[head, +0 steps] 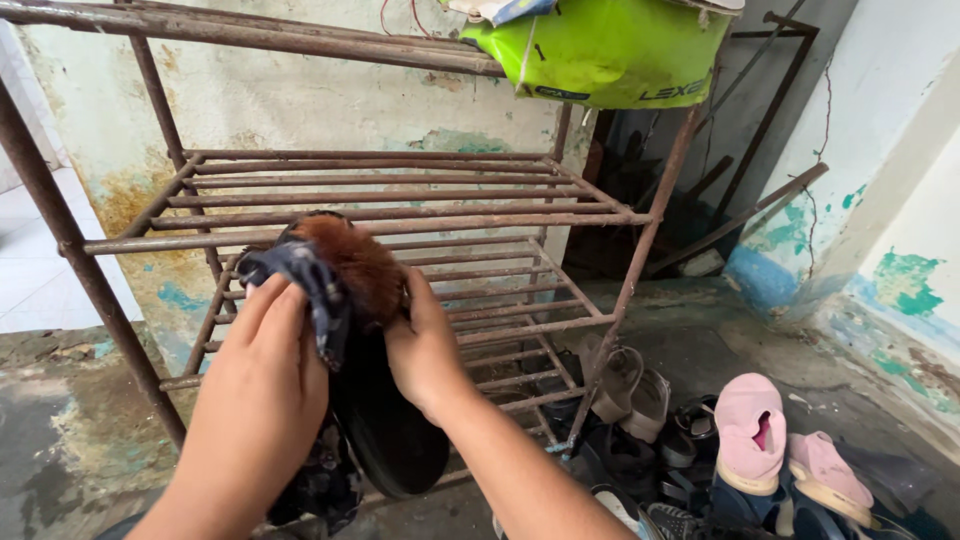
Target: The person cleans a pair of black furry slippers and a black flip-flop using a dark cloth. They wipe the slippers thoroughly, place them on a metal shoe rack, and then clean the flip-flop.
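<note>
The left hand (262,385) presses a dark blue cloth (305,275) against the brown fur trim of a black slipper (385,420); its fingers (270,305) lie close together, flat on the cloth. The cloth's lower end hangs below the wrist and is partly hidden by the forearm. The right hand (425,350) grips the slipper from the side, thumb on the near face, the other fingers hidden behind it (their spread cannot be told). The slipper is held sole-outward in front of the rusty metal rack (400,215), between both hands, its upper largely covered. A green bag (600,45) sits on the rack's top tier, cut off by the frame edge; its contents are hard to make out. On the floor (790,350) to the right lie pink shoes (760,430) and a jumble of dark sandals (640,460), several cut off at the bottom.
</note>
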